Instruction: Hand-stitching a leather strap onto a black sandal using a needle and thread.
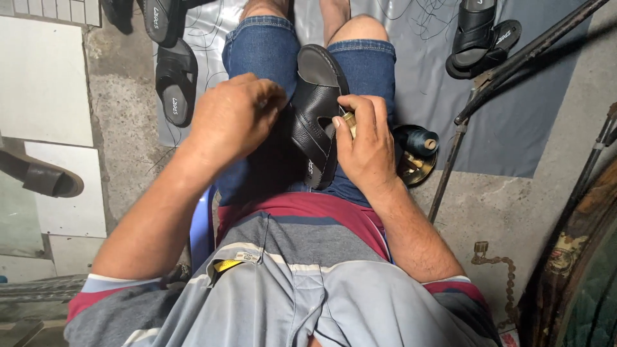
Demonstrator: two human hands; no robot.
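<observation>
Far left: a brown sandal lies on the pale tiles. Beside the tiles, on the grey sheet, I see a black sandal lying flat, with more black footwear at the top edge.

Left of centre: my left hand is curled narrow, knuckles up, its fingertips pressed against the left edge of the black slide. What the fingertips pinch, if anything, I cannot tell; they are hidden under the hand.

Centre: the slide rests across my lap on the denim shorts, sole down, its toe pointing away from me, strap uppermost.

Right of centre: my right hand lies against the slide's right edge, closed on a small brass-coloured tool held between thumb and forefinger, its tip touching the strap.

Just right of that hand: a spool of dark blue thread stands on the floor on a round stand.

Far right: a pair of black sandals is stacked on the sheet, and a dark metal rod crosses diagonally above the concrete. A chain lies lower down.
</observation>
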